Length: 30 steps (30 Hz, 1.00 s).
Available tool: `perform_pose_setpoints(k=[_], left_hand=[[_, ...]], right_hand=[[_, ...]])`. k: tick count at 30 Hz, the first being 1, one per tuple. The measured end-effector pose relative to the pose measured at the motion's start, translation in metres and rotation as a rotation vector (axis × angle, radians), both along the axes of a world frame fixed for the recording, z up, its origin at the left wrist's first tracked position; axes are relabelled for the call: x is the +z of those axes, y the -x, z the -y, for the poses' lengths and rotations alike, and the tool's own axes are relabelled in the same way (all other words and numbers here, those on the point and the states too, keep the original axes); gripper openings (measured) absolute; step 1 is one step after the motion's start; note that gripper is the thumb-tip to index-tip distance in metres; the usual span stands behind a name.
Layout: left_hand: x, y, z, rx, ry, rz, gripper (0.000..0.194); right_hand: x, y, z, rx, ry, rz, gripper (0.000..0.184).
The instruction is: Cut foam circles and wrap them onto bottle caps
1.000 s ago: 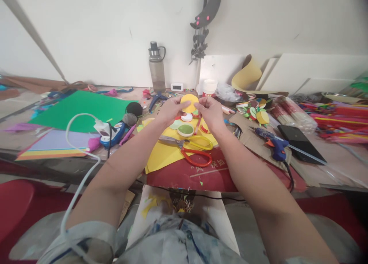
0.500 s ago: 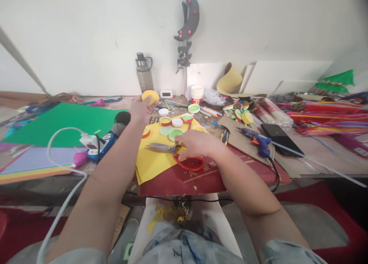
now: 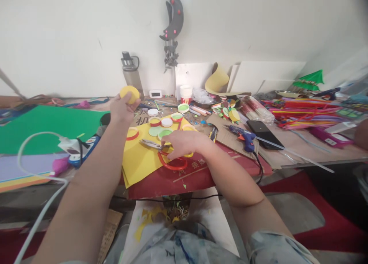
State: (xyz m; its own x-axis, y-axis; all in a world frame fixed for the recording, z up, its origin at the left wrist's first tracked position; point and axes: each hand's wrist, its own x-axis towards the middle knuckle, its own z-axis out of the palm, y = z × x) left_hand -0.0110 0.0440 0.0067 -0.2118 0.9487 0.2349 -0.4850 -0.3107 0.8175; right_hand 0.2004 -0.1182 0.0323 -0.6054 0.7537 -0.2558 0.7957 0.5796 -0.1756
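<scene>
My left hand [image 3: 120, 108] is raised above the table, its fingers closed round a round yellow foam disc [image 3: 129, 94]. My right hand [image 3: 179, 143] lies over the red and yellow handles of a pair of scissors [image 3: 166, 156], fingers curled onto them. The scissors rest on a yellow foam sheet [image 3: 138, 160] with their blades pointing left. Several bottle caps [image 3: 166, 122] with green and white tops lie just beyond the right hand.
A blue glue gun [image 3: 243, 135] and a black phone [image 3: 261, 129] lie to the right, beside a heap of coloured pipe cleaners [image 3: 304, 110]. A green sheet [image 3: 48, 127], a second glue gun [image 3: 79, 150] with white cable and a water bottle [image 3: 130, 74] stand left and behind.
Both hands held the yellow disc together; now the left hand alone holds it, moved left, while the right hand has dropped onto the scissors. The view has shifted right.
</scene>
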Motion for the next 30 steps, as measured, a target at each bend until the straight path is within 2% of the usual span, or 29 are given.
perform_pose_setpoints(k=[7,11,14,17,20,22,23,26,28,30], left_hand=[[0.007,0.004,0.003,0.064,0.052,0.074,0.013],[0.009,0.001,0.006,0.111,0.054,0.022,0.015],[0.008,-0.003,0.009,0.096,0.026,0.003,0.015],[0.01,-0.004,0.012,0.12,0.018,0.024,0.013],[0.015,0.0,0.013,0.239,-0.028,0.084,0.011],[0.016,0.001,0.013,0.263,-0.051,0.118,0.011],[0.016,-0.001,0.014,0.22,-0.034,0.121,0.01],[0.01,-0.015,0.019,0.053,0.039,0.156,0.014],[0.005,-0.03,0.026,-0.038,0.079,0.119,0.021],[0.002,-0.044,0.035,-0.109,0.065,0.096,0.028]], right_hand=[[0.005,-0.003,-0.005,-0.086,0.009,-0.112,0.049],[0.003,-0.004,-0.007,-0.108,-0.03,-0.129,0.048],[0.0,-0.003,-0.009,-0.14,-0.031,-0.187,0.051],[-0.004,-0.004,-0.014,-0.27,-0.067,-0.398,0.046],[-0.011,-0.007,-0.024,-0.403,-0.189,-0.697,0.043],[-0.018,-0.009,-0.032,-0.454,-0.266,-0.885,0.044],[-0.023,-0.01,-0.036,-0.464,-0.309,-0.985,0.041],[-0.038,-0.013,-0.047,-0.32,-0.362,-1.241,0.034],[-0.048,-0.015,-0.054,-0.263,-0.358,-1.3,0.037],[-0.055,-0.016,-0.06,-0.246,-0.332,-1.305,0.05]])
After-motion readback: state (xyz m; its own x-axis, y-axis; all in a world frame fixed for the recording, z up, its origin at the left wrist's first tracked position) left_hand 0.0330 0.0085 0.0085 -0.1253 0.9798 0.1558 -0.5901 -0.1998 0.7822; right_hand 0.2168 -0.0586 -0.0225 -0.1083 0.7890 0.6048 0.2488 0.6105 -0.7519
